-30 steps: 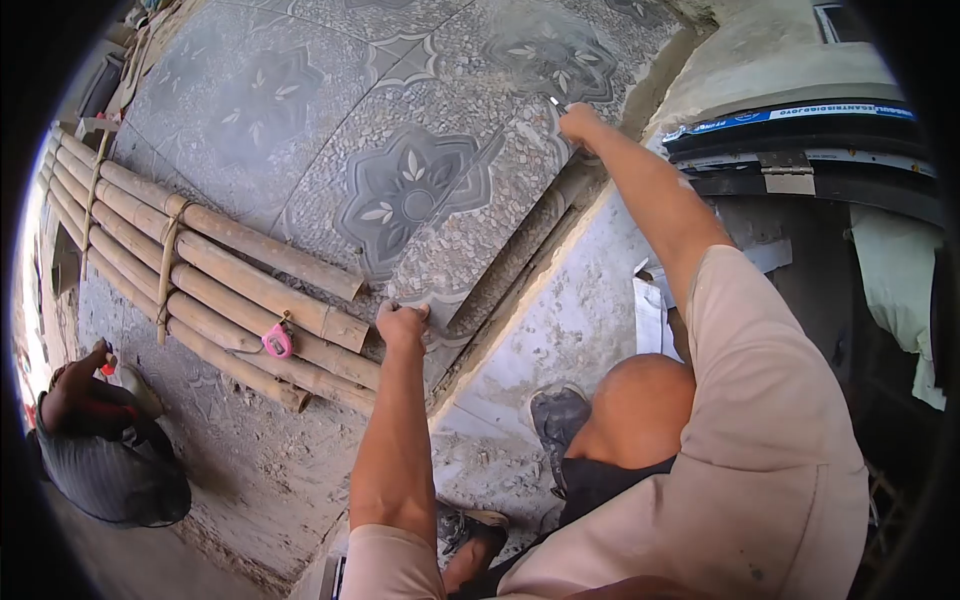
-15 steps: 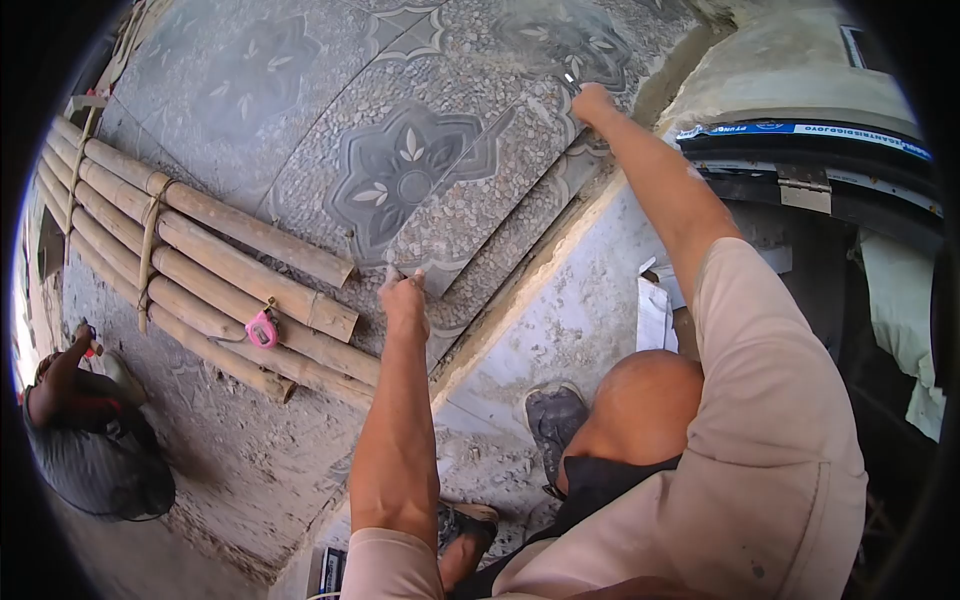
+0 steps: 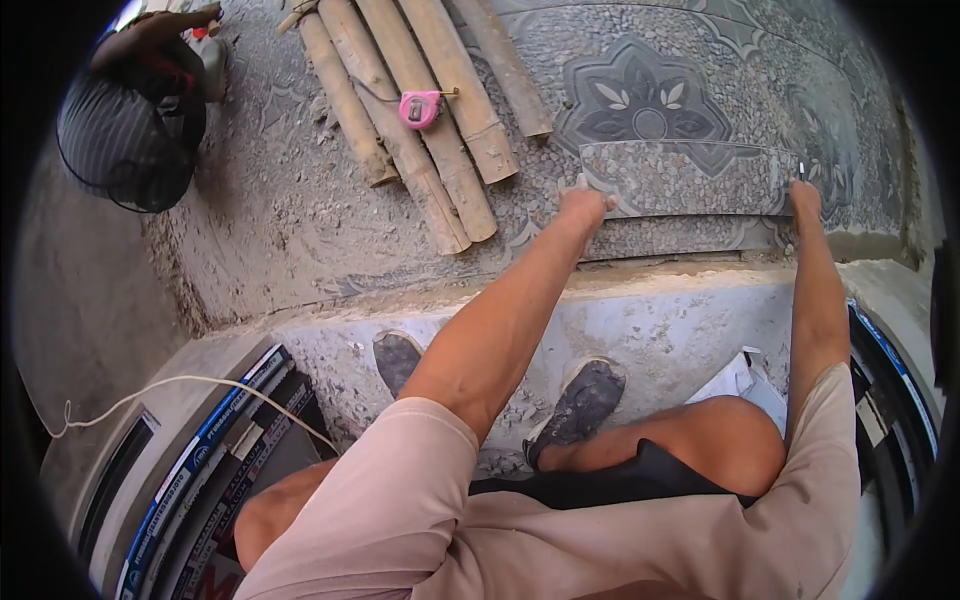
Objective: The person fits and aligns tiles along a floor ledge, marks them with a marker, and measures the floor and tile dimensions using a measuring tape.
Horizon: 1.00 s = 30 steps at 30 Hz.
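A cut strip of patterned tile [image 3: 690,185] with a pebble design lies over the floor tiles near the edge. My left hand [image 3: 585,207] is closed on the left end of this strip, thumb by its lower corner. At the strip's right end is my right hand [image 3: 805,200], fingers closed around a thin, dark, pen-like tool [image 3: 801,172] with a white tip. The right hand's lower fingers are hidden, so I cannot tell whether they also grip the tile. Just below the strip shows another pebble-patterned tile piece [image 3: 690,238], partly covered.
Bamboo poles [image 3: 430,130] lie left of the tile, with a pink tape measure [image 3: 420,109] on them. Another person [image 3: 130,130] crouches at upper left. Below the tiles runs a rough mortar edge [image 3: 480,297]. Stacked boxes [image 3: 200,470] and a pale cord [image 3: 190,379] are at lower left.
My view has turned, so the strip now lies nearly level across it. Both hands stay at the strip's two ends. The crouching person now appears at upper left.
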Each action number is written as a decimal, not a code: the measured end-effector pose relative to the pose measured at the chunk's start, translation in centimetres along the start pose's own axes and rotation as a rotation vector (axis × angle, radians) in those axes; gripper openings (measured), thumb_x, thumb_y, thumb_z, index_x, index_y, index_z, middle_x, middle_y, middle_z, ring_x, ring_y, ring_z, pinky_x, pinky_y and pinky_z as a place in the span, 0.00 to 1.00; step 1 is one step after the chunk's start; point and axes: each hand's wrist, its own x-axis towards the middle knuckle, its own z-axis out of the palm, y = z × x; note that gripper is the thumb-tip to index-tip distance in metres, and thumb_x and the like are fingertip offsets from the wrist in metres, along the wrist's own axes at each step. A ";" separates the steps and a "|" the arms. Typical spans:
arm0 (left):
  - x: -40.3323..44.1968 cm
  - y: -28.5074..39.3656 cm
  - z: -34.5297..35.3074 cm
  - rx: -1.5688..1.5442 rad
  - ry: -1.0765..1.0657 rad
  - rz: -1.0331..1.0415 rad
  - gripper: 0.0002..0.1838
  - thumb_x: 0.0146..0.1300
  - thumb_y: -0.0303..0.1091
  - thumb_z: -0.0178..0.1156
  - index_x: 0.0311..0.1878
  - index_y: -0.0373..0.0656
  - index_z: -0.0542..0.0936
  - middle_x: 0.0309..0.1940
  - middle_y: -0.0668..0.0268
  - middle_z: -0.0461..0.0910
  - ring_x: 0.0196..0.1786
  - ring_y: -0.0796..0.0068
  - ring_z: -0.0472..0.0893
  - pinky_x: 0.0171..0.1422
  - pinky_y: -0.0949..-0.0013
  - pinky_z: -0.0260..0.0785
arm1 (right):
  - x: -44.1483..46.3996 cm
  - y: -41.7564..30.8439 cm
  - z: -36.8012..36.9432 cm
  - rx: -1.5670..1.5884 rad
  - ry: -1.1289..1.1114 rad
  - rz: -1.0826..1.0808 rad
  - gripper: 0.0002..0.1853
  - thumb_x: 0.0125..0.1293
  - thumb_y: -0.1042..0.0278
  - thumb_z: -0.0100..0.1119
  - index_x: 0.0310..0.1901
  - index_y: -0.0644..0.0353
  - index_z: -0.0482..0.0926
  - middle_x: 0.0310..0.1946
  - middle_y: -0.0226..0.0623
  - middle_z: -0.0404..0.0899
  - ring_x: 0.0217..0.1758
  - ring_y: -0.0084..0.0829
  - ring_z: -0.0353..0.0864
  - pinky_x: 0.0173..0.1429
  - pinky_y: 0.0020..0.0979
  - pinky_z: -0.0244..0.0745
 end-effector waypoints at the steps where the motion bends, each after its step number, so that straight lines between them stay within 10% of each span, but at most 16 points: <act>1: -1.3 0.9 -0.4 0.011 -0.008 -0.008 0.39 0.65 0.32 0.64 0.78 0.44 0.60 0.77 0.52 0.61 0.78 0.53 0.60 0.76 0.46 0.54 | 2.0 1.1 1.0 -0.037 -0.088 -0.045 0.31 0.69 0.44 0.50 0.56 0.68 0.80 0.57 0.60 0.79 0.66 0.57 0.74 0.67 0.48 0.67; 12: 0.9 -1.0 -2.5 -0.035 -0.072 -0.067 0.37 0.63 0.36 0.68 0.71 0.30 0.67 0.70 0.45 0.67 0.74 0.50 0.67 0.72 0.52 0.65 | -3.4 0.5 -0.7 0.628 -0.292 0.279 0.39 0.63 0.46 0.63 0.67 0.71 0.71 0.71 0.55 0.67 0.74 0.48 0.64 0.74 0.44 0.57; 18: -1.0 -0.6 -3.3 0.096 -0.112 -0.049 0.32 0.64 0.39 0.65 0.69 0.34 0.71 0.68 0.42 0.69 0.69 0.45 0.72 0.68 0.52 0.69 | -7.5 -1.5 -12.1 0.456 -0.538 0.088 0.50 0.57 0.36 0.70 0.70 0.69 0.68 0.73 0.47 0.65 0.76 0.48 0.61 0.78 0.43 0.49; 21: -3.4 -3.4 -2.1 0.185 0.094 0.098 0.29 0.62 0.39 0.67 0.64 0.34 0.77 0.61 0.43 0.76 0.62 0.49 0.77 0.64 0.57 0.72 | -8.8 -1.8 -17.3 0.768 -0.731 -0.037 0.33 0.68 0.56 0.66 0.68 0.67 0.69 0.62 0.39 0.77 0.63 0.30 0.77 0.69 0.30 0.69; 24: -6.6 -8.0 -3.2 0.214 0.135 0.326 0.24 0.61 0.35 0.67 0.58 0.33 0.81 0.52 0.43 0.83 0.57 0.52 0.82 0.62 0.61 0.73 | -11.3 -2.1 -21.8 0.706 -0.431 -0.245 0.41 0.64 0.57 0.71 0.70 0.72 0.64 0.62 0.40 0.76 0.66 0.30 0.75 0.72 0.32 0.65; 30: -15.8 -8.3 -11.1 -0.022 0.127 0.083 0.16 0.66 0.34 0.64 0.52 0.33 0.83 0.43 0.55 0.85 0.46 0.66 0.82 0.54 0.65 0.74 | -24.2 -12.3 -31.3 0.564 -0.383 -0.502 0.36 0.63 0.61 0.71 0.67 0.73 0.68 0.57 0.43 0.78 0.59 0.30 0.77 0.66 0.30 0.69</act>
